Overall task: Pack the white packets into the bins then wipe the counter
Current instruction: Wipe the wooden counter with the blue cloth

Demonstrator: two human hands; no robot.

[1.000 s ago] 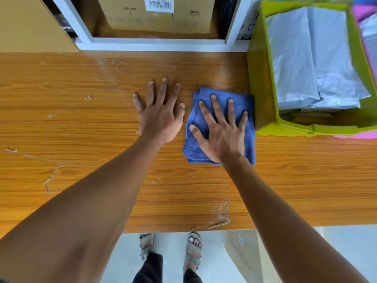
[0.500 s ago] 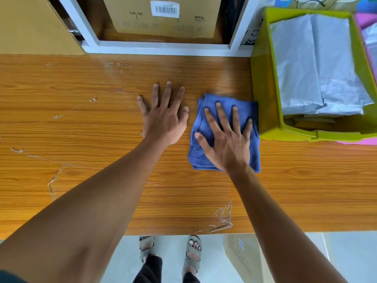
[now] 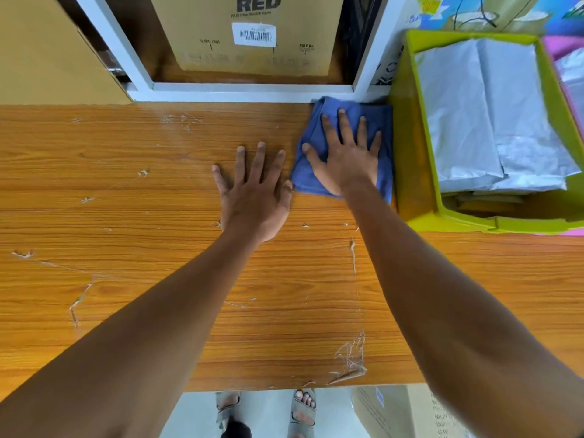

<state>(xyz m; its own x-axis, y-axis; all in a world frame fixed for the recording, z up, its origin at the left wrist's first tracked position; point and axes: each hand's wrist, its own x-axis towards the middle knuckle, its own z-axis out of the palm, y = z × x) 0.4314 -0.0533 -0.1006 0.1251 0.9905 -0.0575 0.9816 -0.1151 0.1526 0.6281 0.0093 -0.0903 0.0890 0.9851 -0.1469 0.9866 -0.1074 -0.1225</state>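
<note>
Wiping stage, judging by the packets already in the bins. Right hand [image 3: 346, 159] lies flat on the folded blue cloth [image 3: 343, 121], grip wide, fingers spread and pressing down, nothing pinched. Cloth sits at the far edge of the counter [image 3: 126, 248], its far side against the white frame [image 3: 246, 91], its right side touching or just beside the green bin [image 3: 407, 159]. Left hand [image 3: 254, 197] is flat on bare wood just left of the cloth, grip wide too, holding nothing. White packets [image 3: 480, 121] lie stacked in the green bin, long axis running near to far. Uncleaned counter lies left and near of the cloth, so the next stroke likely pulls that way; right hand is already on it.
</note>
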